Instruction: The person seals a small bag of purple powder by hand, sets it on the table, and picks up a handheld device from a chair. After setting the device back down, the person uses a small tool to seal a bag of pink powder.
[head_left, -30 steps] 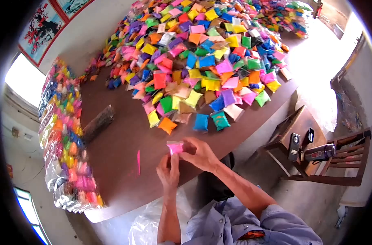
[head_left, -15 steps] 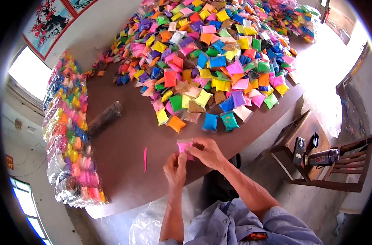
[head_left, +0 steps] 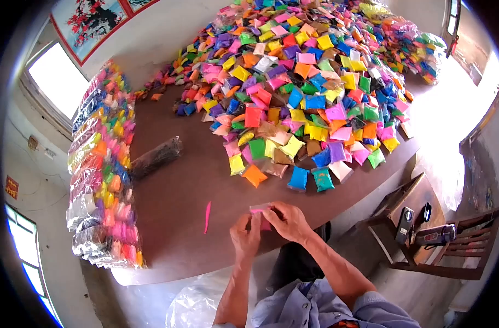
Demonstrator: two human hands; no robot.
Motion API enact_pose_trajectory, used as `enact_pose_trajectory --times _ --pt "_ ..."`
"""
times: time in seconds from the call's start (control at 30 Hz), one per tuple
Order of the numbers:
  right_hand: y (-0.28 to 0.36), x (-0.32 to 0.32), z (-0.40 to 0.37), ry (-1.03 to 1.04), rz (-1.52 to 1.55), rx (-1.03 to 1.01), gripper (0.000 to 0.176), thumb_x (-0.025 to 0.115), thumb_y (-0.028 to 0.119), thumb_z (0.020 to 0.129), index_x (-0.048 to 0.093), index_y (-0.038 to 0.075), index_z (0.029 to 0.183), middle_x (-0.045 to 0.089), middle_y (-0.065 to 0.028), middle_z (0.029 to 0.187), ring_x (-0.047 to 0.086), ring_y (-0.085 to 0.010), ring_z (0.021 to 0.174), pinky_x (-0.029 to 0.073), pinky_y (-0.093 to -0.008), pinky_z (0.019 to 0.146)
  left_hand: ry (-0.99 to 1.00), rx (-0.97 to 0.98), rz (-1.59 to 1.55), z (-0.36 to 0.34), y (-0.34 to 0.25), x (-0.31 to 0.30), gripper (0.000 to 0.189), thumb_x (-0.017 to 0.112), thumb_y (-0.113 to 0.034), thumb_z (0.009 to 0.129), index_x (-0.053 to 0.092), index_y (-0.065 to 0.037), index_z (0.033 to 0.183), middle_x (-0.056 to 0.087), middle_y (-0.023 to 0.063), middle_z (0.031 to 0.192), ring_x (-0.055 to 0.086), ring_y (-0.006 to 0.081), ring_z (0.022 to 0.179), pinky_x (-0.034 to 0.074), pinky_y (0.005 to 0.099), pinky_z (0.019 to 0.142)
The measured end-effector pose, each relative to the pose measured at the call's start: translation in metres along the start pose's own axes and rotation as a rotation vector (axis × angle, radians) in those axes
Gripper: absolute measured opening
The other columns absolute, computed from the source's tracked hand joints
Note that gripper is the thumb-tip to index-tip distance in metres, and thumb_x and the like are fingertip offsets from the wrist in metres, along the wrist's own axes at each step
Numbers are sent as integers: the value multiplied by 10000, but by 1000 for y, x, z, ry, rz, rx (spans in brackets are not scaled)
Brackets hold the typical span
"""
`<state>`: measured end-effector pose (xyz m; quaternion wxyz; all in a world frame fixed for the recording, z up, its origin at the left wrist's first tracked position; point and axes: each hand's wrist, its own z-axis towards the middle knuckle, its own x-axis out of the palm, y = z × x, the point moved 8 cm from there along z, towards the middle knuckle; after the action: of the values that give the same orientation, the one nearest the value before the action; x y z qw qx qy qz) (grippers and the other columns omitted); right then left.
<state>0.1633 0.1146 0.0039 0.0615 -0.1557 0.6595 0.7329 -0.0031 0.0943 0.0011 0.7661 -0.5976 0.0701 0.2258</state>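
Between both hands, over the table's near edge, is a small clear packet with pink filling point(head_left: 259, 209). My left hand point(head_left: 245, 232) pinches its left side, thumb pointing up. From the right, my right hand point(head_left: 286, 220) grips the packet's upper edge with bent fingers. Much of the packet is hidden behind the fingers. A thin pink strip point(head_left: 207, 217) lies on the brown table point(head_left: 178, 218), left of my hands. Beyond them, a teal packet point(head_left: 323, 179) and a blue packet point(head_left: 299, 179) lie at the near edge of a large heap of colourful packets point(head_left: 309, 109).
Clear bags of colourful packets point(head_left: 104, 175) line the table's left edge. A dark wrapped bundle point(head_left: 156, 157) lies beside them. At right, a wooden stool point(head_left: 419, 218) holds a bottle point(head_left: 436, 235) and a dark device point(head_left: 405, 224). Clear plastic sheeting point(head_left: 197, 303) hangs below the table edge.
The whole view has shifted, so the scene sits lower and further right. Both hands still hold the pink packet, and the fingers now cover more of it.
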Motion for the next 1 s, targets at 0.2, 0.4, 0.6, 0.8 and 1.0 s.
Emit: enact_pose_trajectory --times 0.2,0.4,0.6,0.8,1.0 --pt "-18 6 -6 -108 -46 -43 174 656 151 996 717 26 1101 722 -146 935 700 -258 831 539 -348 745 -3 -229 -273 -1 2 4 281 710 -237 986 744 42 998 732 81 795 627 126 707 513 310 665" --pt "0 7 -9 -80 -47 -93 203 675 221 983 735 53 1081 741 -168 1015 725 -365 898 577 -406 782 -6 -101 -36 2 -5 -4 216 703 -190 979 742 22 971 734 137 815 680 164 731 529 335 667" --pt "19 17 -9 -115 -263 -213 217 613 237 1032 623 32 1105 714 -207 920 706 -436 864 555 -442 699 -84 -161 -68 -1 0 -10 209 694 -170 977 719 32 928 699 149 783 658 167 718 523 328 683" --pt "13 27 2 -226 -16 -191 159 601 189 1041 625 32 1053 690 -225 896 697 -442 841 559 -450 701 -107 -215 -278 -1 3 -6 297 659 -255 1033 681 22 929 599 -6 759 527 87 745 470 282 658" --pt "2 23 0 -290 13 -109 188 574 188 1061 625 8 1053 667 -164 825 632 -209 718 514 -336 671 -12 -195 -45 1 10 2 359 634 -295 1044 671 34 905 612 49 722 526 113 705 462 319 620"
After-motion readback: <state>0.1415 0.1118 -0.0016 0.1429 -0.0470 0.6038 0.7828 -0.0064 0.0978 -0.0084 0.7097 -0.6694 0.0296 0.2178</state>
